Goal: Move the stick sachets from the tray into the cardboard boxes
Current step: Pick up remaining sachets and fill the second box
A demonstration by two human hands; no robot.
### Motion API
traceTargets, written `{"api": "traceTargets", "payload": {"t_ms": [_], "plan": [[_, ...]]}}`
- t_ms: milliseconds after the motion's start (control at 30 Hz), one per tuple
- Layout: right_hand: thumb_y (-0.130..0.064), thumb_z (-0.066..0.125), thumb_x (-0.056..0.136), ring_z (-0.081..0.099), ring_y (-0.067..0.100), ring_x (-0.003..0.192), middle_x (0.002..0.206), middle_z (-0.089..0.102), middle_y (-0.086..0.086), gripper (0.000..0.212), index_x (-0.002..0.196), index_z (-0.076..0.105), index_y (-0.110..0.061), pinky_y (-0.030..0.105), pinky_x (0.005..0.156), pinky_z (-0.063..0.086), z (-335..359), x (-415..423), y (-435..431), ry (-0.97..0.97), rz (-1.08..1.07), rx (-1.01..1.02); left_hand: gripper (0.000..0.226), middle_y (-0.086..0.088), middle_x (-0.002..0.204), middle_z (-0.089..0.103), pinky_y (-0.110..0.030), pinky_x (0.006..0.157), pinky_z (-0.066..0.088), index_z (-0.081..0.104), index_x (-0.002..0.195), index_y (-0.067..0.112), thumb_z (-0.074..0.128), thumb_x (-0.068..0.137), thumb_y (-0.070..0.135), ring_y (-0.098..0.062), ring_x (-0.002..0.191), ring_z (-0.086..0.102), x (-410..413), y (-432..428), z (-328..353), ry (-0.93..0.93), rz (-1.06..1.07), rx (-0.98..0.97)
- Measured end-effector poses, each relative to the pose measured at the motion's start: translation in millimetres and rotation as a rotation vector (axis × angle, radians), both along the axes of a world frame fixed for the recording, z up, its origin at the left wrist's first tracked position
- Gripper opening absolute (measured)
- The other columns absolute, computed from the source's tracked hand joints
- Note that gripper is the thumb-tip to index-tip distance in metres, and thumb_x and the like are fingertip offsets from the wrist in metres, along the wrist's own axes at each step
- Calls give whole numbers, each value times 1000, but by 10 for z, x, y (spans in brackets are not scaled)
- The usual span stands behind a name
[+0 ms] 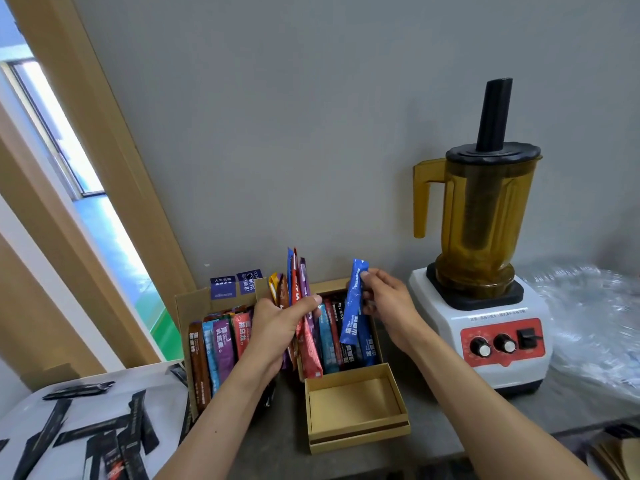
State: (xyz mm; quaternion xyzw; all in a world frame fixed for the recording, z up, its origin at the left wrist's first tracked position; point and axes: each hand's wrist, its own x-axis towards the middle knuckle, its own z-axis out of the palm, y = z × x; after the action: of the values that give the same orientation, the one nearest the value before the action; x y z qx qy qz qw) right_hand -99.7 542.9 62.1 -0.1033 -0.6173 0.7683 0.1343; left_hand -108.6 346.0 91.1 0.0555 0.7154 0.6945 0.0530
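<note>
My left hand [280, 327] grips a fanned bunch of coloured stick sachets [297, 289] upright between the two boxes. My right hand [384, 299] pinches one blue sachet [353, 303] by its top, hanging over the right cardboard box [375, 341], which holds several sachets standing in a row. The left cardboard box [183, 306], flaps open, also holds several coloured sachets [218, 348]. A white tray [24, 410] at the lower left carries several black sachets [100, 431] lying scattered.
An empty shallow cardboard lid [356, 434] lies in front of the right box. A white blender [485, 327] with an amber jug stands to the right, clear plastic wrap [595, 323] beyond it. A grey wall is behind; a window frame is on the left.
</note>
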Motion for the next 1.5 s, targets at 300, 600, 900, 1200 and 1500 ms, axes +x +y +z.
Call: {"api": "traceTargets", "payload": {"t_ms": [300,600,900,1200,1500], "plan": [[-27,62,104,70,20,86,94,71,12,18,106,71,-11,26,67,59,-44,23,-8,48,110,-148,23,3,76,80,-27,64,60,66,98,16,85,85,18,-15,75,79,43,-57,23,47,-1,-17],[-25,67,101,75,23,91,100,78,16,22,107,71,-4,27,70,62,-31,-10,-100,105,112,-174,45,-4,100,79,-18,61,58,65,116,14,90,79,24,-10,84,79,82,27,-142,-5,-66,-122],[-27,66,100,76,33,106,110,77,20,26,109,68,-3,43,89,62,3,12,-41,144,134,-128,51,-1,102,79,-22,70,60,65,113,21,95,71,21,-11,89,79,73,15,-180,8,-159,-211],[-30,73,96,77,8,90,97,80,-6,20,111,67,-18,20,67,58,120,-26,-14,152,27,195,49,5,103,75,-19,70,58,61,108,30,95,74,17,-5,88,74,-60,49,-220,124,-88,-322],[-29,68,100,72,10,93,101,73,-8,8,106,66,-24,17,66,57,-227,-187,-36,-8,158,713,39,-7,95,80,-37,77,65,70,112,12,90,80,22,-22,89,80,-50,64,-47,161,101,37]]}}
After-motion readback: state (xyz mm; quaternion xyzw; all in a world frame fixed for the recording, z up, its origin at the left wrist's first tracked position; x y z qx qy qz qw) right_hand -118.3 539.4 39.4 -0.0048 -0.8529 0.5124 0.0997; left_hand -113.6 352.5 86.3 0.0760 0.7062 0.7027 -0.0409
